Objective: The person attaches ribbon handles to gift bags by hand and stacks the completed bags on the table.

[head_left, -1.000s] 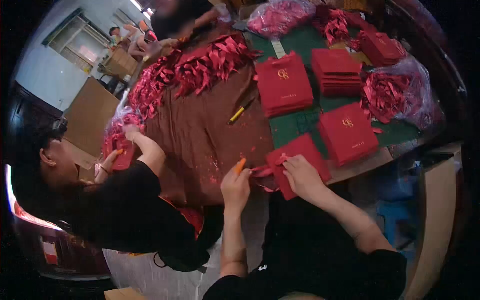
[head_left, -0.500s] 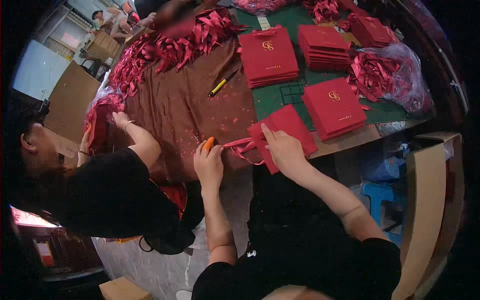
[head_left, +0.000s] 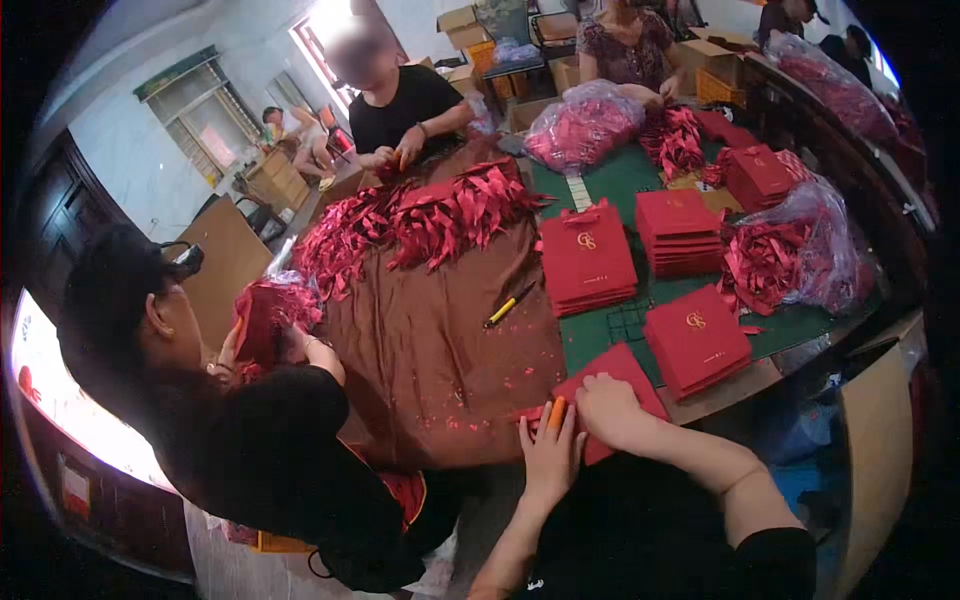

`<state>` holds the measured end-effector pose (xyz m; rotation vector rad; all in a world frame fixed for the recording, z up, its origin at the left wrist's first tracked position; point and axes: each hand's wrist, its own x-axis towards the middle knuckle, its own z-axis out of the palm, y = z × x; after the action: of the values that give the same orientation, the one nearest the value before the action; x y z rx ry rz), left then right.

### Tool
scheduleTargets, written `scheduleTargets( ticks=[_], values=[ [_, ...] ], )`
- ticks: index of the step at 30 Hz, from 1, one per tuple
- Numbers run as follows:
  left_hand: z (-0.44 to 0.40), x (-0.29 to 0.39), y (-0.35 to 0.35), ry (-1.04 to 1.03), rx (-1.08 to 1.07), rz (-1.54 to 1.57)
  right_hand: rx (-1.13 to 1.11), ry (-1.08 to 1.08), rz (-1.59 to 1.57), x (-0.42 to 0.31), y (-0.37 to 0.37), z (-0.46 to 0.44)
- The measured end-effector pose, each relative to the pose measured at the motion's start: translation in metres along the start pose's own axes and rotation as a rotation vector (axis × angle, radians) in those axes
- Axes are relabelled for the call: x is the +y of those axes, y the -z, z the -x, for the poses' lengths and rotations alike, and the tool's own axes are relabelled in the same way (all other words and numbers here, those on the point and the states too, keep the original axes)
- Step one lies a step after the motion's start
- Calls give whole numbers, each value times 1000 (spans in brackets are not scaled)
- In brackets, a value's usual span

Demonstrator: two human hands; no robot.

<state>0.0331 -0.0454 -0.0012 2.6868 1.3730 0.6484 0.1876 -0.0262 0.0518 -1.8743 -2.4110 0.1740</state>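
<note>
A red paper gift bag [head_left: 636, 372] lies tilted at the table's front edge. My right hand [head_left: 612, 412] is on top of it, fingers curled and pressed against its surface; the fingertips are partly hidden. Just left, my left hand [head_left: 548, 455] is at the bag's near-left edge, fingers stretched and slightly apart, an orange finger cover [head_left: 557, 412] on one of them. A piece of red ribbon [head_left: 530, 412] shows beside these fingers. Right of the bag is a stack of red gift bags [head_left: 697, 340] with gold lettering.
More bag stacks [head_left: 588, 260] stand on the green mat [head_left: 600, 335]. A yellow pen [head_left: 508, 305] lies on the brown cloth [head_left: 430, 340], behind red scraps. Ribbon heaps [head_left: 450, 215] and a plastic-wrapped bundle [head_left: 770, 260] lie farther back. A co-worker [head_left: 230, 430] works at left; others sit across.
The view has tilted up and swung left, bringing co-workers across the table into sight. My left hand has moved closer to the bag and my right hand; its fingers have straightened from the ribbon.
</note>
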Motion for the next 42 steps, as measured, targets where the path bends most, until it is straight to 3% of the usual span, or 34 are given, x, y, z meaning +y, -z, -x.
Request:
scheduleTargets(
  ticks=[2,5,10,12,13,14,16,17,19,20,23,25,26,29,31,33,35,37,42],
  values=[
    [-2,-2,4,-16,15,-4,23,41,159,-6,11,2],
    [-2,-7,-1,3,74,79,258,3,177,5,-10,-1],
    [-8,-8,8,-11,-64,-13,215,125,128,6,21,19],
    [-6,-9,10,-18,-68,-13,-67,83,-334,6,16,31],
    [-8,-9,11,-29,-63,-12,-204,106,-421,11,20,36],
    [-8,-9,11,-37,-55,-11,-210,112,-420,13,24,44],
    [-9,-6,14,-22,-58,4,-352,60,-793,18,32,60],
    [-9,-5,14,-17,-62,17,-358,65,-789,20,34,67],
    [-9,-5,14,-15,-58,21,-608,-78,-1113,23,38,80],
    [-9,-5,14,-20,-56,26,-650,4,-1109,23,42,85],
    [-9,-8,13,-31,-110,69,-842,-40,-1439,21,27,98],
    [-11,-7,16,-22,-99,59,-806,-37,-1676,18,26,100],
    [-11,-7,15,-20,-89,36,-797,-134,-1845,17,20,99],
    [-9,-3,8,23,-42,62,-465,-172,-2596,23,-14,83],
    [-5,5,18,51,101,77,-181,-198,-2554,25,-4,69],
    [3,14,15,172,200,84,-56,-227,-2280,31,9,59],
    [12,15,11,238,221,140,88,-214,-1686,28,20,49],
    [19,14,2,263,224,212,82,-168,-1834,33,-1,42],
    [25,16,4,320,197,407,164,-114,-1797,36,-26,42]
  ],
)
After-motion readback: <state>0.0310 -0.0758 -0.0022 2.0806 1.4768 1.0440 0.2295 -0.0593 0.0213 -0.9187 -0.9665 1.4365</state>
